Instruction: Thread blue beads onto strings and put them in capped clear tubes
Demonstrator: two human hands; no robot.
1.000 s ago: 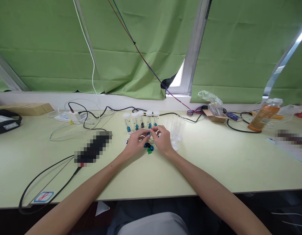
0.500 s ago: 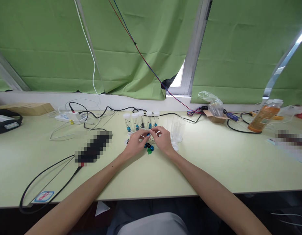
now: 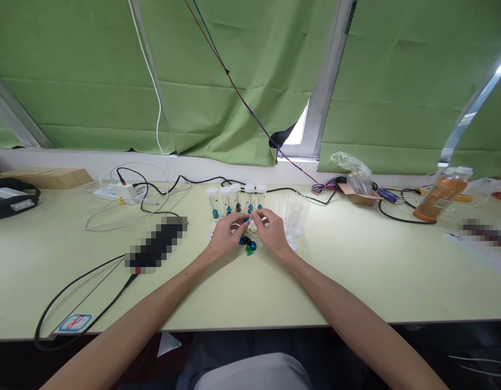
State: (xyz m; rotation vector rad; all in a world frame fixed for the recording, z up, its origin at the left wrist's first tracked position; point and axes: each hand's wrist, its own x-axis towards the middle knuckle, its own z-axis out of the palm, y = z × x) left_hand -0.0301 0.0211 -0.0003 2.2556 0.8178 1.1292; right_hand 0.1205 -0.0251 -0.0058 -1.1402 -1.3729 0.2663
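My left hand (image 3: 226, 235) pinches a small blue part (image 3: 246, 220) between thumb and fingertips. From the right, my right hand (image 3: 271, 232) has its thumb and fingertips pressed together right beside that part; what lies between them is too small to make out. Below the hands on the table is a little pile of blue and black parts (image 3: 253, 245) with a green piece (image 3: 249, 251). Behind my hands stand several clear tubes with white caps (image 3: 212, 192), holding blue or dark parts on thin wires. Close to my right hand are several clear tubes (image 3: 294, 216) without visible contents.
A black device with a cable (image 3: 156, 246) lies to the left, its surface blurred out. Farther back are a white power strip (image 3: 122, 190) and a cardboard box (image 3: 51, 177). On the right stand an orange bottle (image 3: 441, 195) and a small carton (image 3: 358, 196) with a plastic bag.
My right fingertips have drawn slightly apart from my left ones, baring a narrow gap near the blue part. The whole view has shifted a little; the table items stay in place.
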